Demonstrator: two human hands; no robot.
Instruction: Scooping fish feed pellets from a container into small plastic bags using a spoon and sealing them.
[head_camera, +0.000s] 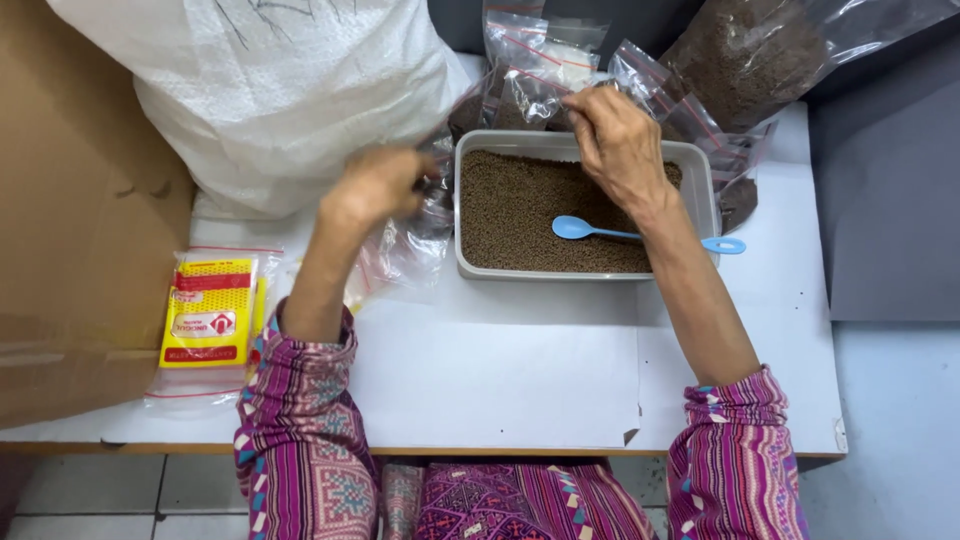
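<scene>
A grey plastic tub (705, 185) full of small brown granules (520, 215) sits at the back of the white table (500, 380). A light blue spoon (580, 229) lies on the granules, its handle over the tub's right rim. My right hand (615, 140) reaches over the tub's far edge and pinches a small clear zip bag (530, 95) holding brown granules. My left hand (375, 185), blurred, grips a clear empty plastic bag (410, 250) just left of the tub.
A big white woven sack (280, 90) fills the back left. Brown cardboard (70, 200) stands along the left edge. A pack with a yellow label (208, 310) lies front left. A large clear bag of brown granules (750, 55) and several small filled bags sit behind the tub.
</scene>
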